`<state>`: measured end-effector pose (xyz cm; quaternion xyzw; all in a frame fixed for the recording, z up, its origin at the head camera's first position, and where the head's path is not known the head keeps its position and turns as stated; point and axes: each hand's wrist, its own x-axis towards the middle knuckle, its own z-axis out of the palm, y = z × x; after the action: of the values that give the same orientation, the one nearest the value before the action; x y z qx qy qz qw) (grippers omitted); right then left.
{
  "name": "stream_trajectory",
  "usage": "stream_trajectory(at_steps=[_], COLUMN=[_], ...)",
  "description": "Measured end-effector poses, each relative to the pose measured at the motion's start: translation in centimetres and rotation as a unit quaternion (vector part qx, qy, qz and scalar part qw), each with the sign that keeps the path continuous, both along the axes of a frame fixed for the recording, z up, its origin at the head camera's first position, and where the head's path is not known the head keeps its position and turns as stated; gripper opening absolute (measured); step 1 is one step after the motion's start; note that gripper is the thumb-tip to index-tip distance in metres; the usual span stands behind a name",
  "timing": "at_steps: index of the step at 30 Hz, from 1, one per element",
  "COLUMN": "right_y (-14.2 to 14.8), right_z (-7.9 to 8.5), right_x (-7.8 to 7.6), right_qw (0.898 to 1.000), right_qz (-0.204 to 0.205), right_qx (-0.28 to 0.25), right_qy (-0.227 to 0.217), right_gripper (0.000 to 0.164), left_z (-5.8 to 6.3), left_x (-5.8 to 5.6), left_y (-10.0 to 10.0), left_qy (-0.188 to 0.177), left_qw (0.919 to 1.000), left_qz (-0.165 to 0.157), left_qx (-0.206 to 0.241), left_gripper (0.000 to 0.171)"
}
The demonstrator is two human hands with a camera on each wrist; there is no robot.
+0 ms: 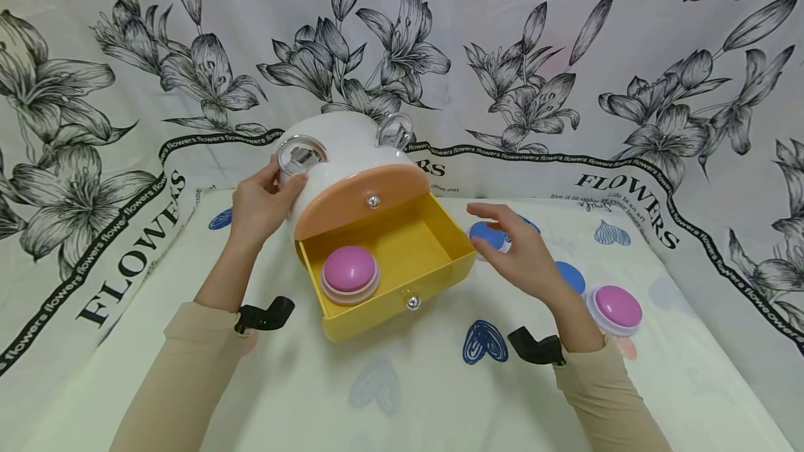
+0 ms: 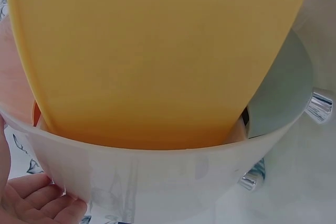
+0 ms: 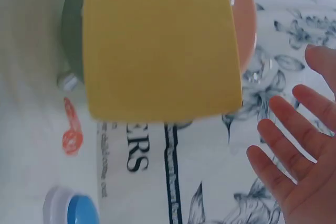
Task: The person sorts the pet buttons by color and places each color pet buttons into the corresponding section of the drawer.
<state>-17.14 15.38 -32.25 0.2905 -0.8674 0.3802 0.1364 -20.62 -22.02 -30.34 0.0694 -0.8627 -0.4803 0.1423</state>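
Observation:
A white rounded drawer box [image 1: 352, 138] has two chrome rings on top and an orange upper drawer [image 1: 339, 204] that is closed. Its yellow lower drawer [image 1: 408, 236] is pulled out, tilted toward the front, with a pink push button [image 1: 349, 270] in its left part. My left hand [image 1: 257, 204] holds the box's left side just below the chrome ring [image 1: 301, 154]; fingertips [image 2: 71, 211] lie against the white shell. Beside the drawer's right corner, my right hand [image 1: 521, 250] hovers with spread fingers [image 3: 278, 140] and holds nothing.
Right of the box lie a blue push button [image 1: 486, 234] near my right fingertips, another blue one [image 1: 570, 276] partly behind the right wrist, and a pink one [image 1: 618, 307] farther right. A flower-printed cloth [image 1: 527, 89] hangs behind the heart-patterned table cover [image 1: 427, 403].

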Motion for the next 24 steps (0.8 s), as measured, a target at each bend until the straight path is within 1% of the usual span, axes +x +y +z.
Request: stream_trajectory(at_steps=[8,14,20,24], right_y=[4.4,7.7,11.2,13.2], right_z=[-1.5,-2.6,-3.5,-4.4], right_x=[0.6,0.8,1.4,2.1], right_qw=[0.998,0.993,0.988,0.981], right_qz=[-0.066,-0.116,-0.151,-0.183], right_qx=[-0.001,-0.014,-0.006,0.015], right_qy=[-0.009,-0.016,-0.041,-0.069], right_gripper=[0.054,0.057,0.059,0.060], left_z=[0.0,0.0,0.0,0.0], left_x=[0.1,0.0,0.0,0.0], left_y=[0.1,0.0,0.0,-0.1], left_qy=[0.000,0.000,0.001,0.001], left_qw=[1.0000,1.0000,1.0000,1.0000], left_qz=[0.003,0.001,0.002,0.000], left_qx=[-0.005,-0.001,-0.001,0.001], left_gripper=[0.076,0.076,0.077,0.077])
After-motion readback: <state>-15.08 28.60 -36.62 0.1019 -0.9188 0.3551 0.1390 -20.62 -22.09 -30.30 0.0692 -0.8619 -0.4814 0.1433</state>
